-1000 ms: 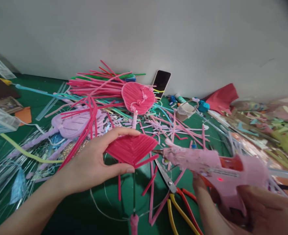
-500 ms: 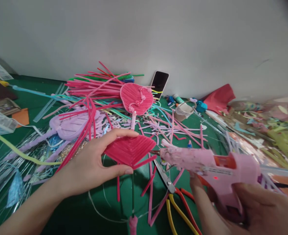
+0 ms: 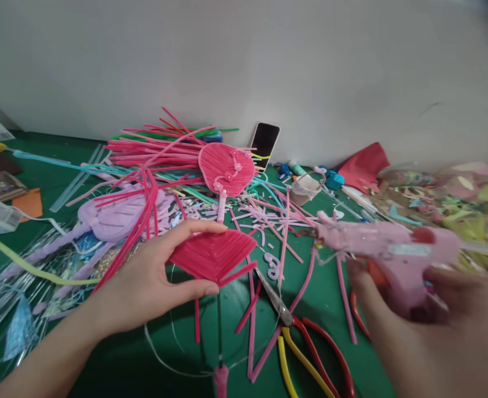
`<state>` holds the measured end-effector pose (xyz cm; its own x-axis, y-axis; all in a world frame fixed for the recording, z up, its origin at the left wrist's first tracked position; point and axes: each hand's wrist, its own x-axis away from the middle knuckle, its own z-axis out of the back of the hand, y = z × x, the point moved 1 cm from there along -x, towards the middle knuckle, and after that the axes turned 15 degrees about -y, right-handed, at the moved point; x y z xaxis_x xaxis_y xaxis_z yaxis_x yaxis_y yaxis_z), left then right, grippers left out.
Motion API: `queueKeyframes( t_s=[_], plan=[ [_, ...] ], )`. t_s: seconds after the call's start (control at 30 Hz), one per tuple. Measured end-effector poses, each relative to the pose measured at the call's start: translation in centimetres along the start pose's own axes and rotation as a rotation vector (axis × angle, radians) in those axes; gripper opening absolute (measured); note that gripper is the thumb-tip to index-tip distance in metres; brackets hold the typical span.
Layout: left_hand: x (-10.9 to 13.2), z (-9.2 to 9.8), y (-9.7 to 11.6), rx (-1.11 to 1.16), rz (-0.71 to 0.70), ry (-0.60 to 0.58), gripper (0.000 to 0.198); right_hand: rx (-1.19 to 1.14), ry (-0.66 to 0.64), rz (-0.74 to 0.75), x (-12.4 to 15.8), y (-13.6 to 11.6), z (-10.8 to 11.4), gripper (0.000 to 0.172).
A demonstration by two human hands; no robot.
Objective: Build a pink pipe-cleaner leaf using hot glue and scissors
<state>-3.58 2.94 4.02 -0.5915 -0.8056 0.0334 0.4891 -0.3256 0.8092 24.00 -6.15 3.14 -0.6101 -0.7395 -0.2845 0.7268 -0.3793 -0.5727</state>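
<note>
My left hand (image 3: pixel 156 271) pinches a red fan-shaped piece (image 3: pixel 216 254) made of pipe cleaners laid side by side. One red strip (image 3: pixel 239 273) sticks out loose along its lower right edge. A thin dark stick (image 3: pixel 220 326) runs down below the piece to a pink wrapped end (image 3: pixel 221 378). My right hand (image 3: pixel 426 326) is closed around a pink hot glue gun (image 3: pixel 388 243), its nozzle pointing left and apart from the red piece. Scissors (image 3: pixel 285 315) with red and yellow handles lie opened on the green table between my hands.
A finished-looking pink round fan (image 3: pixel 227 168) rests on a heap of pink pipe cleaners (image 3: pixel 156 149). A phone (image 3: pixel 264 143) leans by the wall, near a small white basket (image 3: pixel 305 188). A purple fan (image 3: pixel 115 213) lies left; paper scraps (image 3: pixel 467 193) pile up at right.
The glue gun in my right hand has moved right and slightly up, away from the red piece's right edge. My left hand still holds the piece in nearly the same place.
</note>
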Motion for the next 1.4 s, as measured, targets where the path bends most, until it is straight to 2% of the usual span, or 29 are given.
queueKeyframes(
  t_s=[0.07, 0.2, 0.23, 0.3, 0.37, 0.4, 0.5, 0.53, 0.63, 0.77, 0.97, 1.4],
  plan=[
    [0.1, 0.1, 0.3, 0.022, -0.002, 0.005, 0.055, 0.128, -0.112, -0.09, -2.4, -0.1, -0.9, 0.05],
    [0.5, 0.3, 0.9, 0.066, 0.005, 0.003, 0.048, 0.118, -0.45, -0.046, -5.1, 1.2, -4.5, 0.048],
    [0.6, 0.3, 0.9, 0.06, 0.01, 0.006, 0.047, 0.114, -0.472, 0.015, -5.2, 1.5, -5.2, 0.049],
    [0.6, 0.3, 1.0, 0.043, 0.024, 0.011, 0.049, 0.062, -0.383, 0.138, -4.5, 1.2, -5.4, 0.053],
    [0.6, 0.4, 0.8, 0.041, 0.035, 0.0, 0.051, -0.085, -0.294, 0.177, -3.1, -0.1, -4.5, 0.051],
    [0.6, 0.4, 0.8, 0.042, 0.035, -0.01, 0.053, -0.219, -0.342, 0.162, -2.3, -1.0, -3.9, 0.046],
    [0.6, 0.5, 0.7, 0.026, 0.024, -0.025, 0.058, -0.656, -0.84, 0.154, 0.0, -4.6, -2.8, 0.039],
    [0.6, 0.6, 0.7, 0.017, 0.023, -0.024, 0.059, -0.753, -0.957, 0.124, 0.6, -5.8, -2.8, 0.039],
    [0.6, 0.7, 0.7, 0.017, 0.011, -0.03, 0.061, -0.904, -1.123, 0.02, 1.4, -8.0, -3.4, 0.032],
    [0.6, 0.5, 0.4, 0.062, -0.014, -0.012, 0.061, -0.958, -1.177, -0.029, 1.4, -8.4, -4.5, 0.026],
    [0.4, 0.0, -0.4, 0.08, -0.006, 0.063, 0.06, -1.014, -1.204, -0.058, 1.4, -7.7, -4.8, 0.022],
    [0.5, 0.0, 1.0, 0.15, 0.042, 0.066, 0.057, -1.126, -1.204, -0.076, 1.2, -7.8, -4.8, 0.016]
  ],
)
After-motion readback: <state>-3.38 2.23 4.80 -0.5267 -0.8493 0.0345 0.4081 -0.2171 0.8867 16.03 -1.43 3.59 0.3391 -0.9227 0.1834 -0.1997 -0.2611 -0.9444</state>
